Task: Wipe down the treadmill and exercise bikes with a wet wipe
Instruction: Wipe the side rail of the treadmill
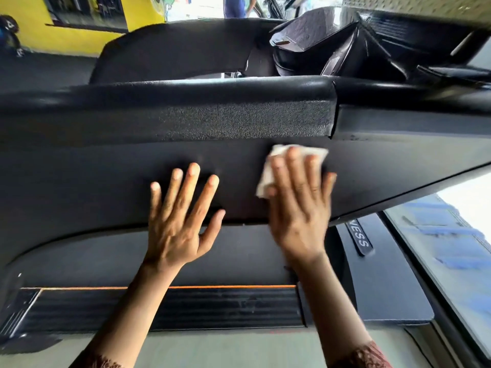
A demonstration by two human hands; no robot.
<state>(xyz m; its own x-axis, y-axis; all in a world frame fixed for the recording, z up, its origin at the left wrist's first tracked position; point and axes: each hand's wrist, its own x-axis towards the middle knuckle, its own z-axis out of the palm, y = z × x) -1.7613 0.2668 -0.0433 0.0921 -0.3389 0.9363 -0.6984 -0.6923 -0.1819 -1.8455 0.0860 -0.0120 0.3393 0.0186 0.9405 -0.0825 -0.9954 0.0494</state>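
While the right hand [300, 216] presses the wet wipe [265, 181] flat, the treadmill panel [106, 168] runs long and level from side to side, and the textured strip [239, 120] along its upper edge serves as landmark.

- Wet wipe: crumpled, white, lying on the smooth face just below the strip's right end, close to the seam where the strip stops.
- Right-hand fingers [295, 166]: straight, slightly spread, laid over the wipe and pinning it to the panel; the thumb sits at the wipe's lower left corner. Not curled round it.
- Left hand [178, 227]: below the strip's middle, palm flat on the panel, fingers straight and fanned apart, holding nothing. Reads as a brace.
- Wipe and left hand are near each other but apart, with bare panel between them.

Judgement: a wiping stroke is under way on the panel face. Its long axis follows the strip, so the next pass likely runs parallel to the strip. Most of the remaining face lies leftward of the wipe, under the strip's middle and left end, and the bracing hand sits in that path, so it would need to lift or shift. The right hand is the nearer one, already on the wipe.

Below the strip, farther down: a ribbed band with an orange line [186, 306].
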